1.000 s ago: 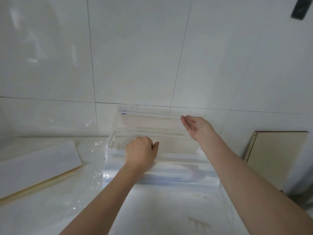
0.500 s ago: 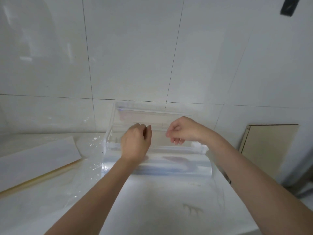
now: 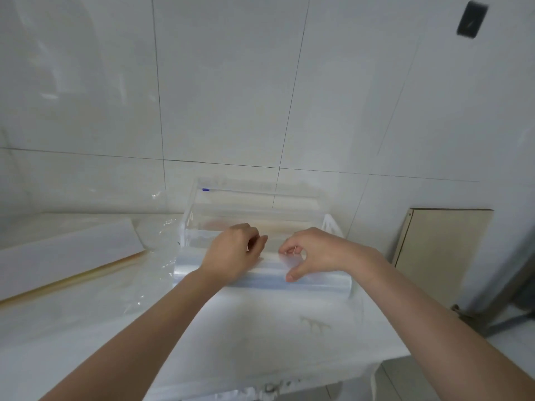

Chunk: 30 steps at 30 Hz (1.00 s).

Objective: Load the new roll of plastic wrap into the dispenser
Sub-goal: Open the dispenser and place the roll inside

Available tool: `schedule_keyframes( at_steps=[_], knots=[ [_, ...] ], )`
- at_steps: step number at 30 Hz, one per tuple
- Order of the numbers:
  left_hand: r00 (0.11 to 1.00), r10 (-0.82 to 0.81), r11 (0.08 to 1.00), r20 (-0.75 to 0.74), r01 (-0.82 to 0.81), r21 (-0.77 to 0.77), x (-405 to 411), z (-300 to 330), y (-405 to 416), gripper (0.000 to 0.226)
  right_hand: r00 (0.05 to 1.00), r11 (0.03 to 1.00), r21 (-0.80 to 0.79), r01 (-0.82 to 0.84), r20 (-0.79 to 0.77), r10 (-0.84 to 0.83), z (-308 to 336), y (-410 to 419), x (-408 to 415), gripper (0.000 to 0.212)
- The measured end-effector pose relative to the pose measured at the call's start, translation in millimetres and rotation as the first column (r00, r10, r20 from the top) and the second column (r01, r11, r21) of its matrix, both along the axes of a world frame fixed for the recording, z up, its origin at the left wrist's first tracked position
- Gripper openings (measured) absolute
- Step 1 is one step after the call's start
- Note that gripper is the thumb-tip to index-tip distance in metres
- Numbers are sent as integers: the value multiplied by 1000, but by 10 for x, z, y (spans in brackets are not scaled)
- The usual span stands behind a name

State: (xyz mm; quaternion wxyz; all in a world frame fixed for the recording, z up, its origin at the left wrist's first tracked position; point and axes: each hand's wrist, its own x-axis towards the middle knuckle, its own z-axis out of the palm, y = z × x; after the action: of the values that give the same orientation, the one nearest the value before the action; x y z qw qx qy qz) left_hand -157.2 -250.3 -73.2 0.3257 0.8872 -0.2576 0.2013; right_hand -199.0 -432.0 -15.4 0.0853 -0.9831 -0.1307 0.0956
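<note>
**Two hands on one roll at the counter's back edge**

A long white box (image 3: pixel 66 250) lies at the left edge of the white counter (image 3: pixel 260 337), loose crinkled plastic (image 3: pixel 156 256) beside it. One tan board (image 3: pixel 440 256) leans on the tiled wall (image 3: pixel 231 82) past the right edge. One clear dispenser (image 3: pixel 254 215) stands open against the wall; one roll of plastic wrap (image 3: pixel 318 277) lies just before it. The left hand (image 3: pixel 234 253) curls over the roll, while the right hand (image 3: pixel 315 253) pinches it, thumb in front.
</note>
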Motion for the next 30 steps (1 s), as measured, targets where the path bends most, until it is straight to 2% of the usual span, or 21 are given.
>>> schedule_keyframes(
  at_steps=[4,6,12,16,19,21,23,25,27,30],
  knots=[
    [977,-202,976,-66,207,74,-77,28,169,23,1000,998,-69,-3,-30,1,-49,-22,-68,77],
    [965,-233,957,-118,249,149,-124,44,231,32,999,997,-81,3,-40,-6,-67,-16,-94,80],
    [931,-165,893,-327,282,352,-158,129,364,64,999,997,-72,23,-35,-25,-94,15,-174,81],
    [929,-70,856,-363,243,456,-138,129,483,81,999,998,-52,24,-21,-25,-113,8,-235,85],
    [933,-29,834,-358,220,507,-154,118,539,86,999,998,-46,35,-15,-35,-136,23,-255,84],
    [928,-48,870,-369,220,441,-180,128,550,80,998,997,-60,53,-26,-55,-141,46,-249,84],
    [938,-51,957,-343,144,252,-191,186,568,63,997,994,-88,60,-44,-64,-139,81,-222,83],
    [974,64,995,-218,-45,93,-135,274,606,43,996,993,-110,51,-66,-59,-125,112,-183,81],
    [956,261,965,-131,-261,20,-24,354,660,34,995,991,-125,37,-84,-48,-107,130,-141,79],
    [857,485,874,-175,-479,80,166,416,729,36,992,997,-75,27,-124,-36,-91,173,-103,84]
  ],
)
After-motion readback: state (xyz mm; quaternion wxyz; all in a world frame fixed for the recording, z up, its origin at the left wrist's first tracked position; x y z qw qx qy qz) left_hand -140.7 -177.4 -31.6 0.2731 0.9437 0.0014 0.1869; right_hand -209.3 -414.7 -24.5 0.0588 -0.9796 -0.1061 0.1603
